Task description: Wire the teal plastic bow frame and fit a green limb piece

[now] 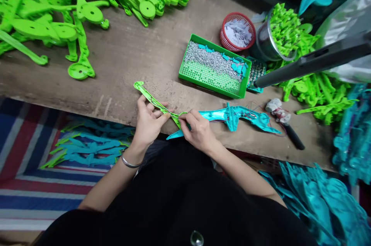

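My left hand [149, 122], with a metal bangle at the wrist, grips a long lime-green plastic limb piece [150, 98] from below, its thumb pressed on the inner side. A thin dark strand or wire runs along that piece. At the other end of it, my right hand [198, 128] is closed with thumb and fingers pinched where the green part meets a turquoise plastic bow-shaped body [216, 115]. What the right fingertips pinch is partly hidden. The turquoise body lies on the table, its hollow side up, with thin red wires at its right end.
A green perforated basket [211, 91] holds small metal parts and turquoise bits. Behind it are a red basket [222, 39] of white pieces and a metal pot [271, 39] of green parts. Green limbs [92, 12] pile at upper left. A black-handled tool [294, 136] lies right, near a dark post [313, 58].
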`<state>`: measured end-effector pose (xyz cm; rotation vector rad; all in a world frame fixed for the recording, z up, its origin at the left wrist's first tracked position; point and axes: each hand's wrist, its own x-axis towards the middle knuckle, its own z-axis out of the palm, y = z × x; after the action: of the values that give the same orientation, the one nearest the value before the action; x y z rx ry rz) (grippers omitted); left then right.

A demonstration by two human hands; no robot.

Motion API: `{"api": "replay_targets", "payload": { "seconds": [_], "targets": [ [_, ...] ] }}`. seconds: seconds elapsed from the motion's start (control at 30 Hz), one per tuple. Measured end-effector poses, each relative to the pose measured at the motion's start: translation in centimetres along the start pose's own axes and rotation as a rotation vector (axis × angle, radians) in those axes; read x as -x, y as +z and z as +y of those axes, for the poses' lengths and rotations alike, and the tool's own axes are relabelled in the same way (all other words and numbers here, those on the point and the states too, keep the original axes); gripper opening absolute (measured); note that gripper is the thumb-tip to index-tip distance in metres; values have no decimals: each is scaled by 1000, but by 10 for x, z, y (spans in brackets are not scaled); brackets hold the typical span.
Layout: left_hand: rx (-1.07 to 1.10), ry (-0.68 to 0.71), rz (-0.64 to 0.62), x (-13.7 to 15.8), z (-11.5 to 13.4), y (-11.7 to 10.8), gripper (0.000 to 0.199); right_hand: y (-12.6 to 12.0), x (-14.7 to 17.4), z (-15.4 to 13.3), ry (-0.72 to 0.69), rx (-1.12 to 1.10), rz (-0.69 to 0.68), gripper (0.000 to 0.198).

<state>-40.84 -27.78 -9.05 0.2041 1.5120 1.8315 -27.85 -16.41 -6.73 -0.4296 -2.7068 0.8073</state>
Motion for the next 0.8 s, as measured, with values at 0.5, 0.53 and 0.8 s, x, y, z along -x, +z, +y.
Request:
{"api": "replay_targets", "payload": {
  "seconds": [0.5, 0.53, 0.8],
  "targets": [
    [-57, 9, 32, 2, -1, 3, 128, 1, -4, 1, 66, 68, -65, 21],
    [-60, 10, 25, 2, -1, 3, 130, 1, -4, 0, 66, 100, -67, 21],
    [-82, 9, 44, 4, 3, 7, 134, -9, -1, -10, -74, 383, -207, 24]
  ]
}}
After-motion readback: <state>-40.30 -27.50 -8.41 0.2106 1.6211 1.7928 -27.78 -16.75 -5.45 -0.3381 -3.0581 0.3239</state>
